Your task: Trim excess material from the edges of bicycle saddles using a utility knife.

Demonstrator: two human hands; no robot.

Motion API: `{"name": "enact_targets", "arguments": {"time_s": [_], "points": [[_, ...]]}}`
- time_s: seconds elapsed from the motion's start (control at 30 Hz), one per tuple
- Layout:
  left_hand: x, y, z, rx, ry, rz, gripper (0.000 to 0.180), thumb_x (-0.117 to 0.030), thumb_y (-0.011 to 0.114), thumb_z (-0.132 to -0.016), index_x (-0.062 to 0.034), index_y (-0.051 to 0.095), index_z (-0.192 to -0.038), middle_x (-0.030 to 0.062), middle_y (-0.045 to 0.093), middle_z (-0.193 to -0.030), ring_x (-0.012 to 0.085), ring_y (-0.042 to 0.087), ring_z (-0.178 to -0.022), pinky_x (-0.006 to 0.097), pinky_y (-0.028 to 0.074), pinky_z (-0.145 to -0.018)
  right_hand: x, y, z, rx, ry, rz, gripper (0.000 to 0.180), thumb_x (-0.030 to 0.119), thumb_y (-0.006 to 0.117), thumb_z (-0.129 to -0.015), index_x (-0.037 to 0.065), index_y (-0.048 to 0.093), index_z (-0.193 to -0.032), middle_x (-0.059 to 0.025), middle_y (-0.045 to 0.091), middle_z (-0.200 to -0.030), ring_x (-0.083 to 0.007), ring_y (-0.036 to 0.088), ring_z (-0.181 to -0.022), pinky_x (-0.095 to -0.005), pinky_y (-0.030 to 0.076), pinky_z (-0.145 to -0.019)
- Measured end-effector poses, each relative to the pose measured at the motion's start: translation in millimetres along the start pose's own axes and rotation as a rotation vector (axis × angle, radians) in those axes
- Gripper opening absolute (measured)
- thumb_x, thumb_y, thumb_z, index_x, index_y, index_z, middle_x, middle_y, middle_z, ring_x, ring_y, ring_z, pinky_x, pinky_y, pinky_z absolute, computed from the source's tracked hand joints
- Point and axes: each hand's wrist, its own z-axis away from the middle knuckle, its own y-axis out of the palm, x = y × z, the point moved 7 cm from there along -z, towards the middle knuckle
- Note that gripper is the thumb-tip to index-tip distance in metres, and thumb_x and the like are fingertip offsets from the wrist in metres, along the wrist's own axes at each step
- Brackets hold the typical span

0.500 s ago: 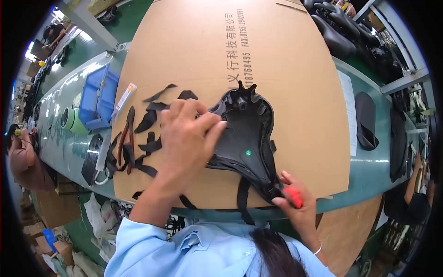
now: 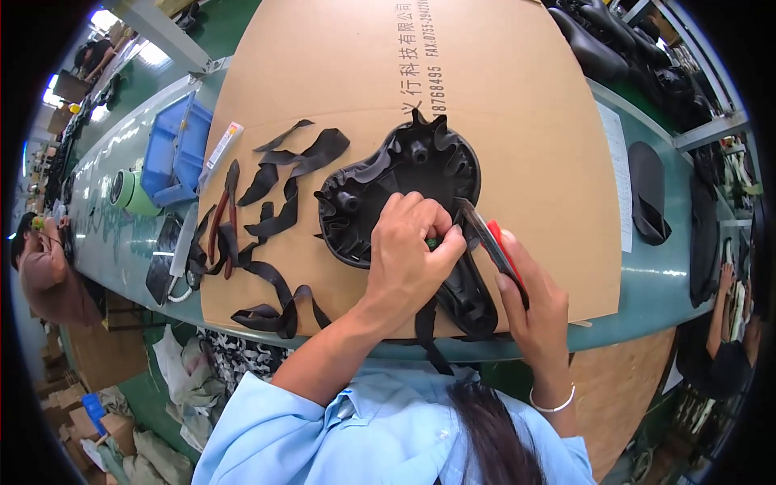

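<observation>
An upside-down black bicycle saddle [image 2: 436,179] lies on the cardboard, its wide end away from me and its nose toward me. The cover's black edge stands up in ragged folds around the rim. My left hand [image 2: 408,250] lies over the saddle's middle, thumb and forefinger pinched at the inner edge near the nose; my fingers hide exactly what they grip. In my right hand [image 2: 537,311] is a red and dark utility knife [image 2: 503,260], its blade tip against the saddle's right edge where it narrows.
Black offcut strips [image 2: 279,214] lie scattered left of the saddle beside red-handled pliers [image 2: 230,202]. A blue bin [image 2: 174,153] and a green round container [image 2: 133,192] stand farther left. At right are a paper sheet [image 2: 616,174] and a dark saddle-shaped piece [image 2: 649,194]. Other people work at both sides.
My left hand has moved right and nearer, onto the saddle. The knife has come up from beside the nose to the narrowing edge. The saddle has turned and shifted, and more strips show at left.
</observation>
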Motion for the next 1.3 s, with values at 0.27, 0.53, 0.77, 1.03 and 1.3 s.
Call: {"name": "enact_targets", "arguments": {"time_s": [0.27,0.53,0.77,1.03,1.3], "points": [[5.7,-6.5,0.3,0.085,-0.037,0.279,0.013,-0.006,0.066,-0.070,-0.0011,0.055,-0.065,0.0053,0.052,-0.067,0.0188,0.047,-0.067,0.031,0.038,-0.057,4.1,-1.8,20.6,0.140,0.092,0.030,0.054,-0.003,0.063,-0.083,0.010,0.053,-0.135,-0.0131,0.060,-0.077,-0.0244,0.058,-0.061,-0.0351,0.047,-0.057],[6.8,-4.8,-1.9,0.368,0.030,0.618,0.011,0.000,0.068,-0.074,-0.0025,0.058,-0.069,0.0014,0.054,-0.074,0.0120,0.049,-0.077,0.025,0.038,-0.069,11.5,-14.4,54.0,0.280,0.382,-0.063,0.050,-0.002,0.063,-0.085,0.007,0.053,-0.133,-0.0176,0.068,-0.099,-0.0223,0.067,-0.076,-0.0273,0.051,-0.069],[27.3,-7.5,-14.0,0.086,-0.281,1.479,0.029,-0.031,0.060,-0.092,-0.0022,0.057,-0.091,0.0091,0.058,-0.096,0.0201,0.053,-0.094,0.032,0.041,-0.084,8.7,-1.7,139.6,0.006,1.161,-0.857,0.048,0.008,0.055,-0.091,0.005,0.045,-0.137,-0.0121,0.066,-0.093,-0.0072,0.050,-0.055,-0.0191,0.041,-0.045],[-16.3,-17.2,-1.5,0.642,0.700,-0.234,0.013,-0.016,0.070,-0.074,-0.0064,0.067,-0.081,0.0039,0.059,-0.076,0.0240,0.059,-0.077,0.038,0.045,-0.070,-3.4,-22.6,120.5,-0.333,0.606,-0.212,0.057,-0.002,0.062,-0.085,0.005,0.045,-0.139,-0.0131,0.065,-0.107,-0.0115,0.055,-0.060,-0.0216,0.047,-0.054],[-4.1,-12.9,-6.5,0.625,0.610,-0.188,0.009,-0.013,0.063,-0.081,-0.0038,0.062,-0.082,0.0082,0.057,-0.077,0.0291,0.057,-0.073,0.039,0.046,-0.063,33.2,3.1,51.6,0.094,-0.020,0.267,0.062,-0.008,0.068,-0.071,0.013,0.060,-0.129,-0.0066,0.053,-0.066,-0.0178,0.051,-0.055,-0.0293,0.041,-0.050]]}}
